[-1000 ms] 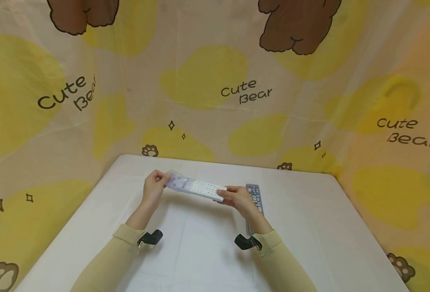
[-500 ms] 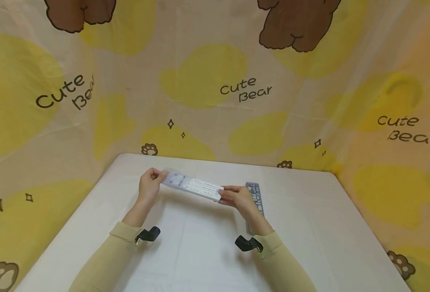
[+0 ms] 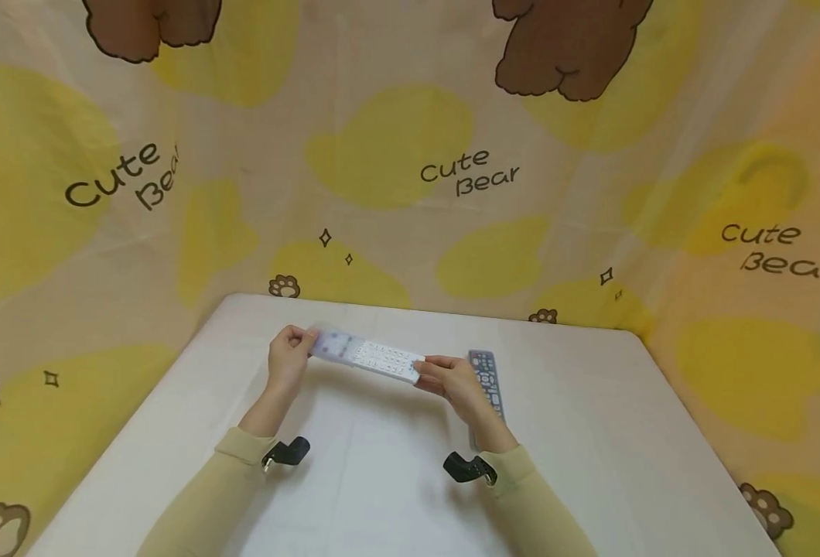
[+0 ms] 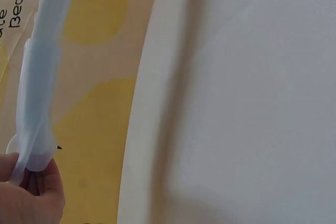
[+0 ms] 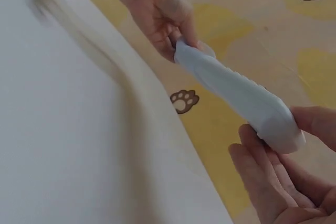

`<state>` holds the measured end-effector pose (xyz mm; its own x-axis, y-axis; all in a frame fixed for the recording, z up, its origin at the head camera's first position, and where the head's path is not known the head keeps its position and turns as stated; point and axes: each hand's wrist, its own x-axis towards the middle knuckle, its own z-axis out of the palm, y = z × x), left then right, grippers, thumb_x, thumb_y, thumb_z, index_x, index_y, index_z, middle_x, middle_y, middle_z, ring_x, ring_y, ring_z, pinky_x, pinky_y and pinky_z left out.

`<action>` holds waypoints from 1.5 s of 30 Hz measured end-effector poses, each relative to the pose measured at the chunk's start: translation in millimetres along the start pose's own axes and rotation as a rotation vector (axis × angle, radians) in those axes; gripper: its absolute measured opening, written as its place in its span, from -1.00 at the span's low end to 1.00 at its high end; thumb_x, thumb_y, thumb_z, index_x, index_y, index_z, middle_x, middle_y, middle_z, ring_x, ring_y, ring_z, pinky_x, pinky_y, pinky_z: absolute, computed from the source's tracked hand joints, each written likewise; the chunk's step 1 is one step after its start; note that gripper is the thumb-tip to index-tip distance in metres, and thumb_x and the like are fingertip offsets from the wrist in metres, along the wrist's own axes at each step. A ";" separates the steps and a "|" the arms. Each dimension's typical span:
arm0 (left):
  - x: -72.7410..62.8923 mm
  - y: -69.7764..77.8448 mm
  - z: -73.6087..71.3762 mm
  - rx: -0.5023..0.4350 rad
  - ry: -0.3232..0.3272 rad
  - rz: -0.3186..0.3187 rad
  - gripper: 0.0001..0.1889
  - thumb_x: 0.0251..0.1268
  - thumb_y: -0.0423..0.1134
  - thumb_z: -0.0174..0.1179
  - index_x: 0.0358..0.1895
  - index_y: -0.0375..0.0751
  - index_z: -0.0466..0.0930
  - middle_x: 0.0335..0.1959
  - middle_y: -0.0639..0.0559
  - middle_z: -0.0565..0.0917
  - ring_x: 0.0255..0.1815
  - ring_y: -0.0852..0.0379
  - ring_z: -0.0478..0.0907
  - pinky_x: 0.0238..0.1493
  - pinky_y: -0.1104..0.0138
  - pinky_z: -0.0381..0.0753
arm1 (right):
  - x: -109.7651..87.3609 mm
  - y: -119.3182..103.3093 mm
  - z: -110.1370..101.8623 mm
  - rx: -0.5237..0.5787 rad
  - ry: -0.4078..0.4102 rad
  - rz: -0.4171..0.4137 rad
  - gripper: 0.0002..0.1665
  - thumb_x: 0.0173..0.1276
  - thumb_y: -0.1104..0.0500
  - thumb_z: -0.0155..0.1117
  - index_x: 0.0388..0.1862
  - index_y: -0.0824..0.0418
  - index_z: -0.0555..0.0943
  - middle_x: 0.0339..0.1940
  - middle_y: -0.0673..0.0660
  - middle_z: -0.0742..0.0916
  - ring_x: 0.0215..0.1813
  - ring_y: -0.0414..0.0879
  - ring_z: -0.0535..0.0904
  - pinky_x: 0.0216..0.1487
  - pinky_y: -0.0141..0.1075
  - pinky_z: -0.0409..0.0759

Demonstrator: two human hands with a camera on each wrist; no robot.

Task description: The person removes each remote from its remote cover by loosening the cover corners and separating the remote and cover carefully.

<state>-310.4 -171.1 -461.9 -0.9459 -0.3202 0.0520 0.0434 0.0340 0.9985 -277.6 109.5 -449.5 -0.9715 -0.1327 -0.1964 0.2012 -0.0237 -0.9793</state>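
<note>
A white remote control [image 3: 389, 360] with rows of buttons is held above the table, its left part inside a translucent sleeve [image 3: 333, 346]. My left hand [image 3: 288, 360] pinches the loose end of that sleeve between thumb and fingers. In the left wrist view the sleeve [image 4: 39, 82] covers the near part of the remote, and its end is drawn out flat. My right hand [image 3: 457, 381] grips the remote's right end, thumb on the button side and fingers below. The right wrist view shows the remote [image 5: 244, 98] from its edge and underside.
A grey remote control [image 3: 483, 365] lies on the white table [image 3: 577, 433], partly hidden behind my right wrist. Dark cameras [image 3: 292, 451] sit on both wrists. A printed fabric wall [image 3: 375, 155] rises behind the table and on either side.
My left hand has shifted a little to the left, with the sleeve's end in its pinch. The right hand and the remote's right end have hardly moved.
</note>
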 end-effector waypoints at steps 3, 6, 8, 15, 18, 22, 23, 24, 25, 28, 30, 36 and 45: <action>0.3 -1.5 2.4 -0.037 -0.011 -0.017 -0.82 0.33 -0.29 0.15 -0.37 -0.29 0.38 -0.58 0.18 0.51 -0.46 0.33 0.44 -0.34 0.48 0.52 | 0.8 -1.8 4.6 -0.013 -0.003 -0.002 -0.44 0.18 0.14 0.40 0.10 0.43 0.52 -0.03 0.27 0.69 -0.18 -0.05 0.71 -0.12 -0.26 0.68; 0.1 -2.4 4.6 -0.051 -0.038 -0.023 -0.82 0.33 -0.30 0.15 -0.37 -0.28 0.38 -0.57 0.18 0.51 -0.45 0.32 0.44 -0.35 0.50 0.52 | 0.1 -3.4 8.2 -0.048 -0.005 0.017 -0.47 0.17 0.13 0.42 0.06 0.38 0.58 -0.05 0.21 0.70 -0.20 -0.10 0.69 -0.15 -0.30 0.68; 0.6 -2.8 5.0 -0.047 -0.043 -0.016 -0.83 0.33 -0.29 0.15 -0.37 -0.28 0.39 -0.56 0.17 0.52 -0.44 0.32 0.45 -0.35 0.51 0.52 | -0.6 -3.6 9.4 -0.063 -0.017 0.023 -0.47 0.16 0.12 0.42 0.06 0.36 0.59 -0.05 0.19 0.71 -0.20 -0.12 0.68 -0.14 -0.32 0.67; 1.8 -1.6 1.7 -0.022 -0.016 0.010 -0.82 0.33 -0.29 0.15 -0.36 -0.32 0.39 -0.56 0.16 0.53 -0.44 0.32 0.45 -0.33 0.48 0.52 | -1.0 -1.4 8.5 -0.038 -0.052 0.004 -0.52 0.19 0.23 0.38 0.07 0.41 0.57 -0.03 0.24 0.69 -0.16 -0.10 0.68 -0.09 -0.28 0.67; 2.6 1.7 0.9 -0.012 -0.023 0.014 -0.82 0.32 -0.30 0.16 -0.36 -0.32 0.40 -0.57 0.17 0.53 -0.44 0.31 0.44 -0.29 0.42 0.52 | -0.3 0.3 7.2 -0.039 -0.041 0.005 -0.53 0.18 0.25 0.38 0.06 0.40 0.58 -0.04 0.24 0.70 -0.16 -0.10 0.68 -0.09 -0.28 0.67; 4.4 2.1 -0.7 0.011 -0.040 0.028 -0.82 0.32 -0.29 0.17 -0.37 -0.31 0.41 -0.57 0.19 0.52 -0.45 0.32 0.42 -0.32 0.43 0.46 | 0.5 2.8 5.7 -0.026 -0.035 0.014 -0.54 0.17 0.26 0.39 0.05 0.41 0.58 -0.04 0.24 0.70 -0.15 -0.08 0.69 -0.09 -0.26 0.67; 4.7 2.0 -1.1 0.013 -0.044 0.029 -0.82 0.32 -0.29 0.17 -0.36 -0.32 0.41 -0.57 0.19 0.52 -0.44 0.31 0.42 -0.34 0.45 0.45 | 0.3 2.9 5.7 -0.020 -0.035 0.016 -0.54 0.17 0.27 0.39 0.05 0.41 0.58 -0.04 0.25 0.70 -0.15 -0.08 0.69 -0.09 -0.26 0.67; 4.7 2.0 -1.5 0.016 -0.046 0.029 -0.82 0.32 -0.30 0.17 -0.36 -0.33 0.41 -0.57 0.19 0.52 -0.44 0.31 0.41 -0.36 0.47 0.43 | 0.0 2.8 5.9 -0.014 -0.033 0.020 -0.54 0.16 0.28 0.39 0.05 0.41 0.59 -0.05 0.25 0.70 -0.15 -0.07 0.69 -0.09 -0.25 0.67; 5.4 0.1 -1.5 0.016 -0.044 0.040 -0.82 0.32 -0.29 0.17 -0.36 -0.33 0.41 -0.57 0.19 0.52 -0.44 0.31 0.42 -0.37 0.48 0.42 | 0.0 2.9 5.9 -0.009 -0.031 0.022 -0.55 0.16 0.28 0.38 0.04 0.41 0.59 -0.05 0.24 0.71 -0.15 -0.07 0.69 -0.09 -0.25 0.67; 5.4 1.0 -1.5 0.013 -0.038 0.037 -0.81 0.31 -0.29 0.17 -0.36 -0.35 0.41 -0.56 0.17 0.53 -0.43 0.30 0.42 -0.39 0.49 0.41 | -1.3 2.0 6.9 0.001 -0.022 0.022 -0.58 0.16 0.31 0.37 0.03 0.41 0.60 -0.06 0.24 0.71 -0.16 -0.07 0.69 -0.10 -0.25 0.67; 5.7 1.5 -1.8 0.021 -0.038 0.037 -0.80 0.31 -0.29 0.17 -0.35 -0.36 0.41 -0.54 0.14 0.53 -0.42 0.29 0.43 -0.38 0.50 0.41 | -1.6 1.6 7.3 0.003 -0.018 0.018 -0.58 0.16 0.31 0.37 0.02 0.41 0.60 -0.06 0.25 0.71 -0.16 -0.07 0.69 -0.11 -0.24 0.67; 6.7 2.5 -3.2 0.042 -0.022 0.028 -0.81 0.30 -0.30 0.18 -0.35 -0.37 0.43 -0.52 0.11 0.55 -0.42 0.30 0.46 -0.33 0.46 0.48 | -2.6 0.8 7.5 0.003 -0.013 0.016 -0.57 0.16 0.31 0.38 0.03 0.42 0.60 -0.05 0.26 0.71 -0.16 -0.06 0.69 -0.11 -0.23 0.68; 6.0 4.7 -5.3 0.046 -0.028 0.003 -0.81 0.31 -0.30 0.18 -0.35 -0.37 0.43 -0.56 0.14 0.53 -0.46 0.30 0.44 -0.28 0.37 0.52 | -3.4 1.5 5.8 -0.004 -0.014 0.015 -0.57 0.15 0.31 0.38 0.02 0.41 0.60 -0.07 0.25 0.72 -0.17 -0.07 0.69 -0.12 -0.24 0.68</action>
<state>-314.2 -177.9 -456.8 -0.9543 -0.2939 0.0536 0.0318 0.0782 0.9964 -273.3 104.2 -450.0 -0.9666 -0.1467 -0.2101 0.2150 -0.0178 -0.9765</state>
